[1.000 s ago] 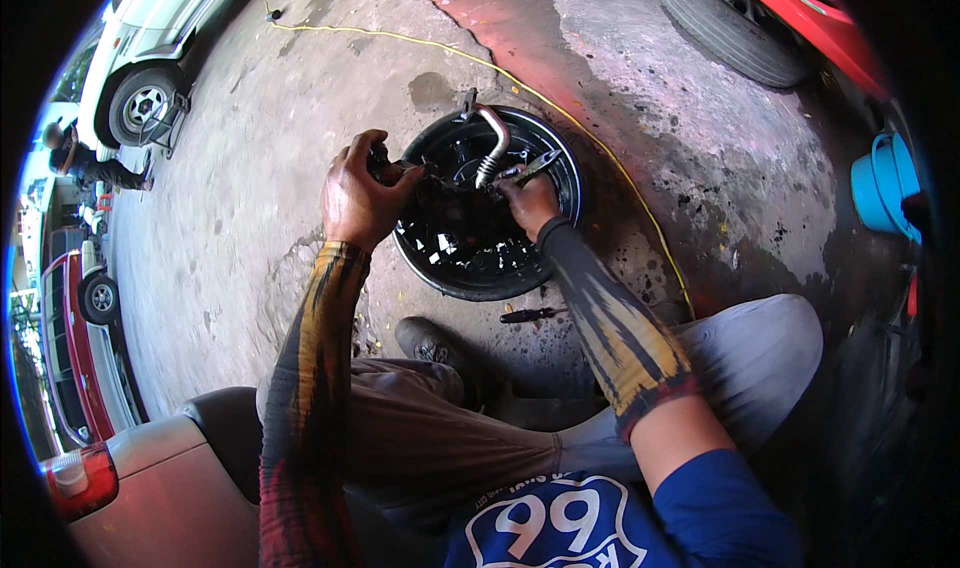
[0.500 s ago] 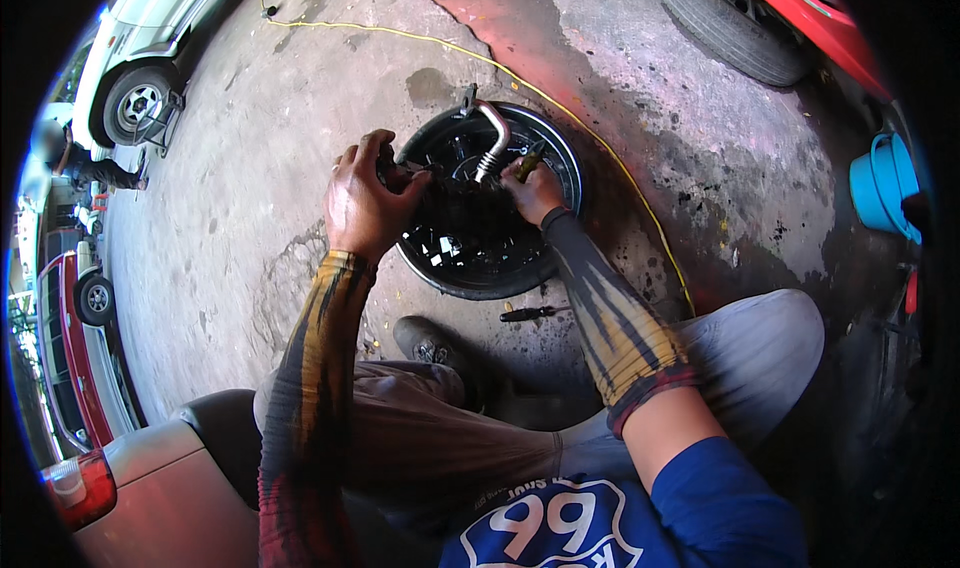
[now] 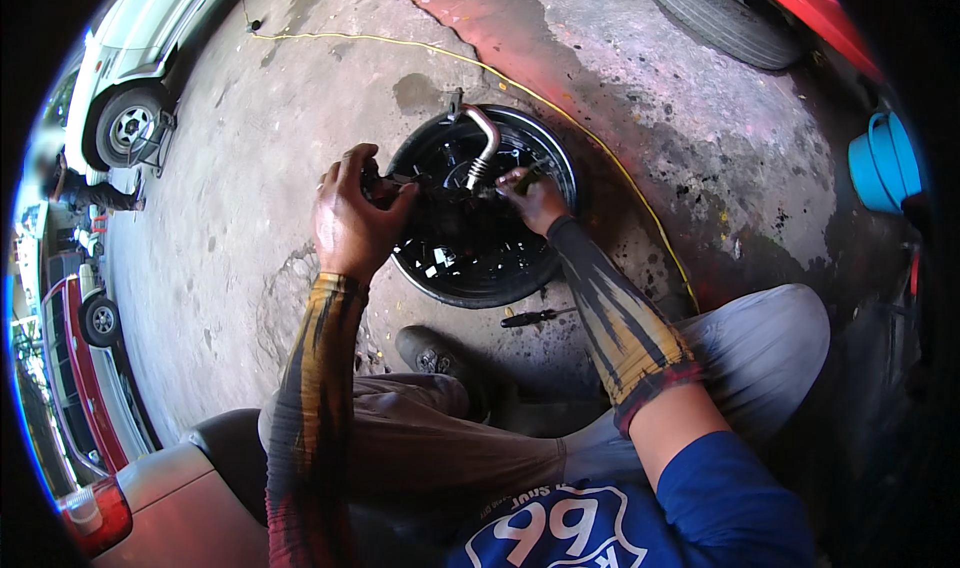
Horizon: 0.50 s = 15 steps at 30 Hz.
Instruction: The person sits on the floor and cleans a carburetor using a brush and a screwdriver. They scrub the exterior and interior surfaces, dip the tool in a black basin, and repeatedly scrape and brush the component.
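A round black basin (image 3: pixel 478 297) with dark liquid sits on the ground before me. Over it is a dark, oily metal part (image 3: pixel 440 203), its outline hard to make out against the basin. A bent silver pipe (image 3: pixel 488 140) with a ribbed section and a flanged end rises beside it, seemingly attached. My left hand (image 3: pixel 352 213) is curled round the dark part's left end. On the right, my right hand (image 3: pixel 538 203) is closed on a small yellow-green-handled tool (image 3: pixel 531 175), held against the part's right side; the tool's working end is hidden.
A black-handled screwdriver (image 3: pixel 530 318) lies just below the basin. A yellow cord (image 3: pixel 620 168) curves past its right side. My shoe (image 3: pixel 432 356) is close by. A blue bucket (image 3: pixel 884 164) stands far right, a car tyre (image 3: pixel 725 18) at upper right. Parked vehicles and another person (image 3: pixel 95 190) are at left.
The view has shifted slightly. My right hand has moved a little relative to the pipe and the tool sits at a different tilt. My left hand keeps its hold on the dark part.
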Tool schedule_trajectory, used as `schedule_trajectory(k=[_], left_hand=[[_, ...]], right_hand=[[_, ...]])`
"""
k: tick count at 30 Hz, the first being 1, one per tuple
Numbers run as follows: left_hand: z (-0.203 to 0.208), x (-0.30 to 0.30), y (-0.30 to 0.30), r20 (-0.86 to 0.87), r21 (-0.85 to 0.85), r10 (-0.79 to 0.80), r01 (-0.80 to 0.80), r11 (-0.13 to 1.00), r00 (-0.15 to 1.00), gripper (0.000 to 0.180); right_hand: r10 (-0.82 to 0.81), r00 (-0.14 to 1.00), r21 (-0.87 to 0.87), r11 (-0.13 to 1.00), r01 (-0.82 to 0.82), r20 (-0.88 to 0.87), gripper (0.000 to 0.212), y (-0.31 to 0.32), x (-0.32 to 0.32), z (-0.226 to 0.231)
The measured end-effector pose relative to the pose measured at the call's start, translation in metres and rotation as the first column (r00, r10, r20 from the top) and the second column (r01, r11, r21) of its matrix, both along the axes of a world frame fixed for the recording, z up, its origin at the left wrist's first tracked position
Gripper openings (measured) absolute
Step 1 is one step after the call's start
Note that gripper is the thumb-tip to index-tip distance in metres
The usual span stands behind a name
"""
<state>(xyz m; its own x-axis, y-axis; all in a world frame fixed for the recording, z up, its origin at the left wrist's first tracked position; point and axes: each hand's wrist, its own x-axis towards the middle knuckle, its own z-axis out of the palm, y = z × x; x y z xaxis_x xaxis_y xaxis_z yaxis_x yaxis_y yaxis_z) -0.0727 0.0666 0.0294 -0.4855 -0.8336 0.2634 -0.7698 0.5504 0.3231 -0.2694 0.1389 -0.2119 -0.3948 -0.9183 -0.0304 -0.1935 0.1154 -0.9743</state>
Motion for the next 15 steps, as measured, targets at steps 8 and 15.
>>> schedule_trajectory(k=[8,15], left_hand=[[-0.001,0.002,-0.004,0.01,0.039,0.023,-0.023,0.999,1.0,0.061],[-0.002,0.003,-0.007,-0.003,0.058,0.024,-0.024,0.998,1.0,0.062]], right_hand=[[-0.147,0.946,0.256,0.941,0.224,-0.288,0.024,0.0,-0.014,-0.017],[0.153,0.9,0.497,0.864,0.078,-0.407,0.03,0.006,-0.004,-0.044]])
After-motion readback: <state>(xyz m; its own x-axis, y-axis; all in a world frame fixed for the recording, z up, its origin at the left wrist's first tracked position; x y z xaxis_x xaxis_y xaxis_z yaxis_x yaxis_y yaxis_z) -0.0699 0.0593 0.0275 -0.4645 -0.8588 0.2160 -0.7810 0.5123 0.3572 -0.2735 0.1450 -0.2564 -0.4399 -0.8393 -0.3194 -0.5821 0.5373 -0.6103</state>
